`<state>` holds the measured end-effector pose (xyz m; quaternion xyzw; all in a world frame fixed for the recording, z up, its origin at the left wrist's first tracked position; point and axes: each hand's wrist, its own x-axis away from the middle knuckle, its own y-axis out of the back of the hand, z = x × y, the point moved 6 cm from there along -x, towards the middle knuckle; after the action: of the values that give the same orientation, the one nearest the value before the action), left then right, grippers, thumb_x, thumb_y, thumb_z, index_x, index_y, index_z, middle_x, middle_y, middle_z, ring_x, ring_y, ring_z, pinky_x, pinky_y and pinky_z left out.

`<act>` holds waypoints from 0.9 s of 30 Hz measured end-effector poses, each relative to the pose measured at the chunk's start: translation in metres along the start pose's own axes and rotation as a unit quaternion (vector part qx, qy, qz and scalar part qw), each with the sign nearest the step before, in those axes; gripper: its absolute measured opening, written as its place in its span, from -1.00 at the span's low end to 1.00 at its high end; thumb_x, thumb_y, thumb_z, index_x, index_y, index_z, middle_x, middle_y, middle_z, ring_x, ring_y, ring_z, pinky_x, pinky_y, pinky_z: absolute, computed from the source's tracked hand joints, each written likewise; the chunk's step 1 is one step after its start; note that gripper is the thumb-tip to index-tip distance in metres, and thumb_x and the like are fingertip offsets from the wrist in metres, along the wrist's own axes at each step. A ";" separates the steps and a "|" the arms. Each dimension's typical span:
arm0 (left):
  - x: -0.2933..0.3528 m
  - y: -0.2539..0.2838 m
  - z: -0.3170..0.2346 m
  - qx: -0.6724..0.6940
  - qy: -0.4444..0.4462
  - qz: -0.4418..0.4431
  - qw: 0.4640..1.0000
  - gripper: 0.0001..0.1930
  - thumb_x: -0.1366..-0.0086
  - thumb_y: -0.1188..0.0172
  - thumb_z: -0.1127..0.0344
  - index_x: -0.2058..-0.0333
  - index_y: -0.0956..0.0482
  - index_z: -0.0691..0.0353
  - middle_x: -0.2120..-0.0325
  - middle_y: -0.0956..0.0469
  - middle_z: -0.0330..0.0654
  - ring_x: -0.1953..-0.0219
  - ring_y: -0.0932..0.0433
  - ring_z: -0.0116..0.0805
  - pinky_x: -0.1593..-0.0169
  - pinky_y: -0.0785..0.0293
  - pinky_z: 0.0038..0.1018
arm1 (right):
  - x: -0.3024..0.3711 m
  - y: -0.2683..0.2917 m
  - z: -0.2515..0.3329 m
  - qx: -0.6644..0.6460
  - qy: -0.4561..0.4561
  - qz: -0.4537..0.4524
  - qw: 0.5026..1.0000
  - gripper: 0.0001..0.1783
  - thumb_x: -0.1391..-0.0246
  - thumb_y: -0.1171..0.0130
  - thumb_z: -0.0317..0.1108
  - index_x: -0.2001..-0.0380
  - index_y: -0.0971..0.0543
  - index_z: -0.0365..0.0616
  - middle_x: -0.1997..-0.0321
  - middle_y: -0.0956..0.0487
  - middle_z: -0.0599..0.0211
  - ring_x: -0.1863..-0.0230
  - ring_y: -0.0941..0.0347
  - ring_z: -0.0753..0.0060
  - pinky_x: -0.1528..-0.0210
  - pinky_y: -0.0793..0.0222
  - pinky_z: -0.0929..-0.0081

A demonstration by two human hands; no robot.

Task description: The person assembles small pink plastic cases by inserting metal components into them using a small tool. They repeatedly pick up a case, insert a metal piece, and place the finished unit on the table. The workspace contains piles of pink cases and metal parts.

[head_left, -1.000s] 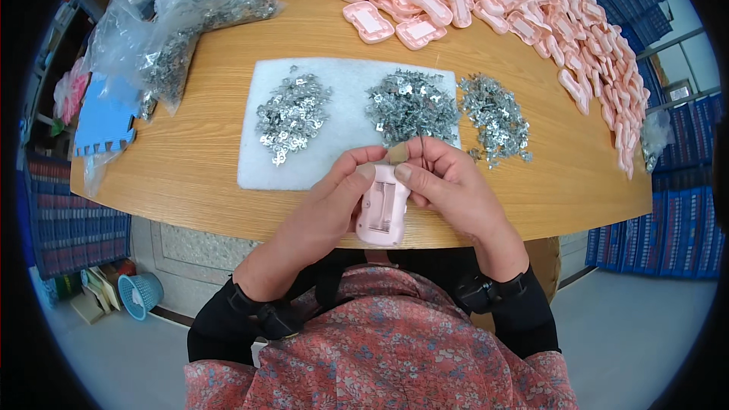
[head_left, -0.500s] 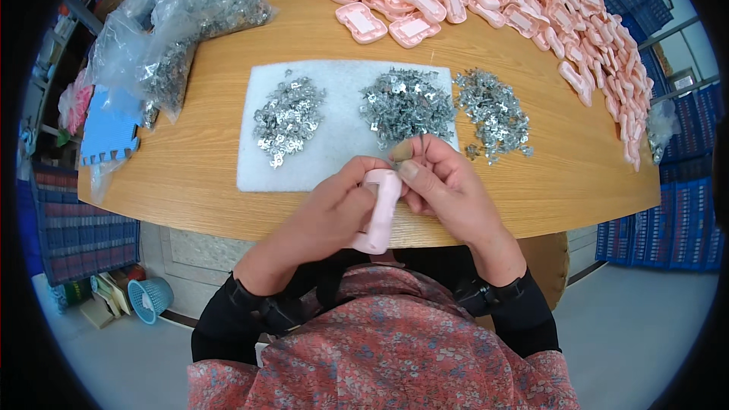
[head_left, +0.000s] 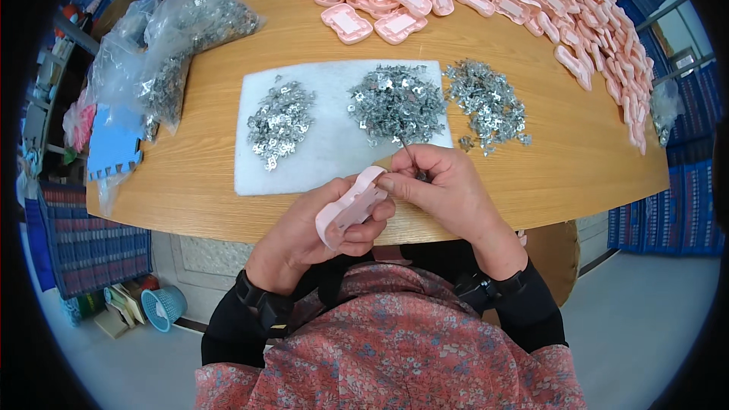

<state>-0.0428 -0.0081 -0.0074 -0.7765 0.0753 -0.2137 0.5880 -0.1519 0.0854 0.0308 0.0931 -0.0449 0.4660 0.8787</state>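
My left hand (head_left: pixel 295 229) is closed around a pale pink plastic shell (head_left: pixel 345 209), which tilts upward to the right with its hollow side partly showing. Over the shell's upper end, the thumb and forefinger of my right hand (head_left: pixel 456 193) pinch close together. A thin dark tool (head_left: pixel 410 155) pokes out from the right fingers; its kind is hard to make out. Any small part between the fingertips is hidden. Just beyond my hands lies a white foam pad (head_left: pixel 329 129), bearing a left pile of small silver metal clips (head_left: pixel 281 123) and a larger right pile (head_left: pixel 399 105).
Right of the pad, more metal clips (head_left: pixel 487 106) lie on the wooden table (head_left: pixel 562 175). A big heap of pink shells (head_left: pixel 524 0) covers the far right. Clear plastic bags of metal parts (head_left: pixel 167 53) and a blue foam mat (head_left: pixel 114 144) sit at the left.
The pink shell has turned in my left hand, from nearly upright to slanting with its hollow side more visible. My right hand stays at its upper end. The whole view has shifted slightly.
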 end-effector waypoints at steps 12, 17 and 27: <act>-0.016 -0.015 0.002 -0.012 -0.021 0.043 0.999 -0.49 -0.44 0.14 0.14 -0.29 -0.25 0.19 0.23 -0.45 -0.04 0.57 -0.34 -0.46 0.56 -0.30 -0.58 | 0.042 0.030 -0.006 -0.126 0.006 -0.059 0.990 -0.85 -0.25 -0.19 -0.37 0.21 -0.50 -0.22 0.38 -0.47 0.58 0.43 -0.30 0.83 0.37 -0.25 0.77; -0.043 -0.042 -0.002 -0.345 -0.144 -0.096 0.922 -0.53 -0.44 0.06 0.35 -0.29 -0.19 0.18 0.15 -0.47 -0.21 0.36 -0.45 -0.51 0.32 -0.43 -0.54 | 0.081 0.045 -0.001 -0.197 -0.016 -0.068 0.978 -0.76 -0.23 -0.22 -0.37 0.11 -0.45 -0.22 0.33 -0.53 0.52 0.33 -0.41 0.79 0.25 -0.33 0.75; -0.088 -0.095 0.066 -0.674 -0.169 -0.011 0.719 -0.35 -0.39 -0.16 0.31 -0.35 -0.06 0.15 0.19 -0.45 -0.21 0.22 -0.51 -0.44 0.17 -0.51 -0.54 | 0.200 0.115 -0.072 -0.178 -0.047 -0.267 0.946 -0.50 -0.08 -0.31 -0.45 -0.07 -0.38 -0.15 0.22 -0.60 0.41 0.26 -0.50 0.68 0.28 -0.39 0.68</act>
<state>-0.1064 0.1107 0.0466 -0.9916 0.0906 0.0215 -0.0901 -0.1355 0.3255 0.0078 -0.0349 -0.1421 0.1941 0.9700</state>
